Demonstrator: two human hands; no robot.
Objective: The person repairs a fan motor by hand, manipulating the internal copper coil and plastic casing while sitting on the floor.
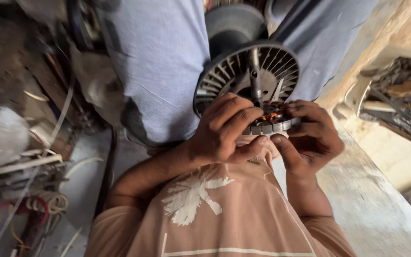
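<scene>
Nearest the camera is the person's peach shirt with a pale palm-tree print. Just past it, both hands close on a motor stator: a ring of grey stacked steel plates with copper-coloured windings on its top face. The left hand wraps over its near left side, fingers curled over the windings and thumb pressed to the rim from below. The right hand holds the right side, fingers bent over the top edge, thumb under the rim, tip near the left thumb.

The stator lies roughly flat, held up over the lap, not resting on anything. Its axis runs away from the camera along a grey metal shaft that rises through the middle.

Behind it, touching or just beyond, sits a round grey finned housing with radial ribs, between the knees of blue-grey trousers.

To the left lies a blurred heap of wires and cords. To the right are a pale concrete ledge and an open casing with dark parts.
</scene>
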